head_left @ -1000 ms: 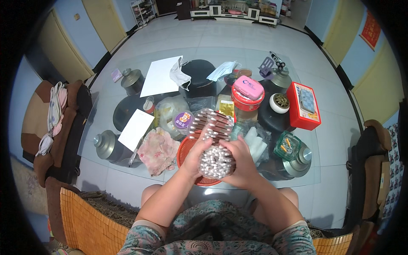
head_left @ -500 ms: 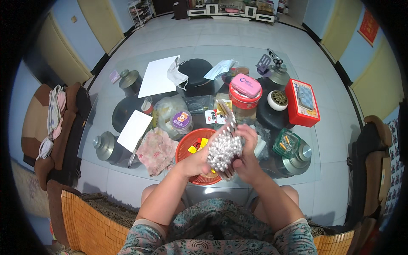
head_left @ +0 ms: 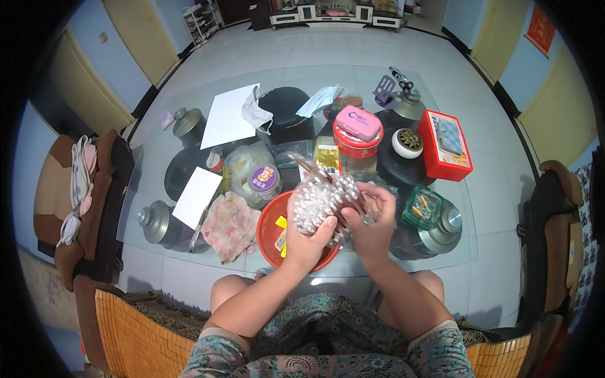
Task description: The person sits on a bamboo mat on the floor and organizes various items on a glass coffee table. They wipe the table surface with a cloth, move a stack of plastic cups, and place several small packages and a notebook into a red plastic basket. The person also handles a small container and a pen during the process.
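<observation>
A: Head view. Glass table (head_left: 157, 170) on a tiled floor, crowded with tins and papers.

B: Hands?

A: Left hand (head_left: 307, 234) grips a stack of silvery blister sheets (head_left: 321, 200) above the red basket (head_left: 268, 236); right hand (head_left: 372, 217), at 3 o'clock, pinches its edge.

B: Step?

A: Probably sorting sheets; separating one needs a steady grip.

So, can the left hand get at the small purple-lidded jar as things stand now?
Probably not at once: the left hand is shut on the blister packs. The purple-lidded jar stands close by, to its left, with nothing between.
</observation>
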`<state>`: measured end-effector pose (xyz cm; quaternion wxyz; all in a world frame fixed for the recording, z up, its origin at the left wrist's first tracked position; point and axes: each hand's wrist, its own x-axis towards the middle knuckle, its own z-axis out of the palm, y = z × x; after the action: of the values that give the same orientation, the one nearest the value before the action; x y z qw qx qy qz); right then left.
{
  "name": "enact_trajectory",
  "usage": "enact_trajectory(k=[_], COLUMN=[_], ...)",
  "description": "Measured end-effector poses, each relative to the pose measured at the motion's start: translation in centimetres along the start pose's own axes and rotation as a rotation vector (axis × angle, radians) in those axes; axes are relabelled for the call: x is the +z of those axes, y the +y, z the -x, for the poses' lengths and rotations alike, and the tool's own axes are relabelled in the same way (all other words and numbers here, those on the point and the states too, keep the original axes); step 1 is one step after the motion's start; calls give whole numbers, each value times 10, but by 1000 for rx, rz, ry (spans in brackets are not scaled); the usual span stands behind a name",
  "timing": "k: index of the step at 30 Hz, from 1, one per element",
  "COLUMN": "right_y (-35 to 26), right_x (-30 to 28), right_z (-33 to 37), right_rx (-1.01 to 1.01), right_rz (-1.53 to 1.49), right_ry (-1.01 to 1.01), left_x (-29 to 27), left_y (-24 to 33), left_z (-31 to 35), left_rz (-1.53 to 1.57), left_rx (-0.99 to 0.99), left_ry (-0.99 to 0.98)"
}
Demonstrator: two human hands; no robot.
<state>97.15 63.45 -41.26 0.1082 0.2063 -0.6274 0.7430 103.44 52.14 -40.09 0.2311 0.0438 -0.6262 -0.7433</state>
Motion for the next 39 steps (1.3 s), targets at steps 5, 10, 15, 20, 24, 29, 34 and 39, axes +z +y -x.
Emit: enact_trajectory(k=[5,10,15,20,24,29,34,39], right_y=[1,-4,-1,2,0,2,14,0], right_x=[-11,-17,-19,-20,-18,-18,-19,-23], right_z=[-8,-7,-1,3,-11,-15,-19,-22], right_rx=[-142,-186,33,401,192,-131,323,660], right_rz=[286,288,458,-259,-187,342,-514,-518], right_ry=[-268,-461,-643,-509,-598,-288,-371,-648], left_x=[0,-9,-32,-45,-55,-40,-46,-60], left_y=[-2,-2,-2,21,10,13,19,34], left_z=[-3,-9,-13,-16,-19,-14,-16,-22], left_rz=[16,50,66,138,41,-43,286,51], left_rx=[91,8,-50,-262,-208,-132,-249,-293], left_ry=[-136,-268,-384,-561,-629,-462,-348,-239])
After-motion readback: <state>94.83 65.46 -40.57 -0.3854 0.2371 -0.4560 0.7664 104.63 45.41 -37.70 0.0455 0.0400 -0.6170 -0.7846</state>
